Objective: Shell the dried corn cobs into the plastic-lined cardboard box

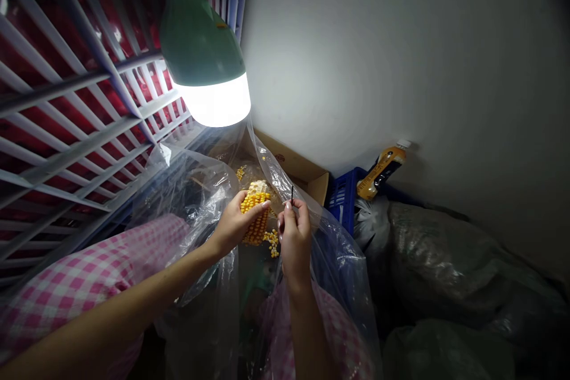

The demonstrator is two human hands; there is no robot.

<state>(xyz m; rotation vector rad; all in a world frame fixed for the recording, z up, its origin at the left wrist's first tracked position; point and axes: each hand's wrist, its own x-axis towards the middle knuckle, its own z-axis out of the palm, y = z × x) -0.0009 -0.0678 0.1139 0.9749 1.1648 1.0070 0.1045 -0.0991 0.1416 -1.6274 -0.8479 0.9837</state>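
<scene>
A white wall [356, 53] rises beside a white lattice rack [66, 113] with red showing behind its bars, in a cramped corner lit by a green-and-white hanging lamp [205, 53]. Bulging grey-green sacks [445, 255] fill the floor area to the right, and a blue plastic crate [342, 199] stands near them, with a bottle with an orange label [382, 171] leaning above it. Transparent plastic sheeting [187, 208] hangs in loose folds around a person in a pink gingham garment [75, 285], and a cardboard box [289, 163] sits just behind it.

At the centre, above the sheeting, the person's left hand [234, 227] is closed around a yellow corn cob [256, 214], fingers wrapped across its rows and its pale top end showing. The right hand [294, 243] is nearly closed, pinching a thin dark pin [292, 193] upright between thumb and forefinger, just beside the cob and apart from it. Loose kernels [271, 243] lie on the plastic below. A firm hold on the cob and a short grip on the pin look best suited to close work along the rows.
</scene>
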